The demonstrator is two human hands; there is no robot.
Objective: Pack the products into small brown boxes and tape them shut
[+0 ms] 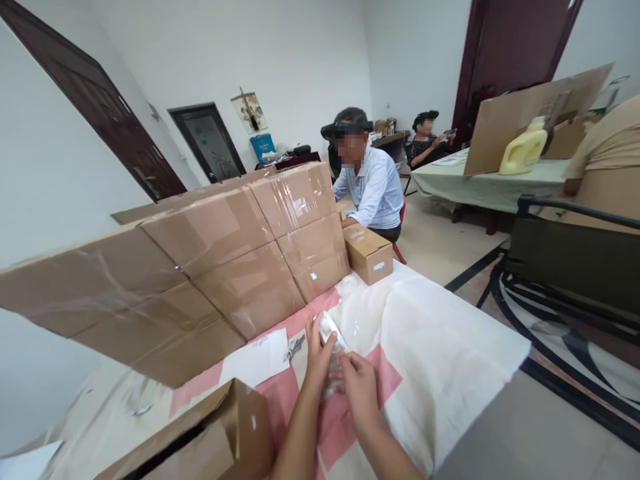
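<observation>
Over the cloth-covered table, my left hand (317, 343) is closed around a small white oblong object (331, 327), its kind too small to tell. The fingers wrap the object's left side and the thumb lies across it. My right hand (359, 383) is beside its lower end, thumb and fingers pinched together. What that pinch holds is hidden; something pale and see-through shows between the hands. Just left of my left hand, a small grey-and-white patterned item (296, 347) lies at the edge of a white paper sheet (255, 360).
A wall of taped cardboard boxes (220, 247) stands along the table's far side. One carton (370, 253) sits at its right end, and an open-topped box (250, 427) is near my left forearm. A person (373, 180) sits beyond; a black-framed chair (575, 267) stands right.
</observation>
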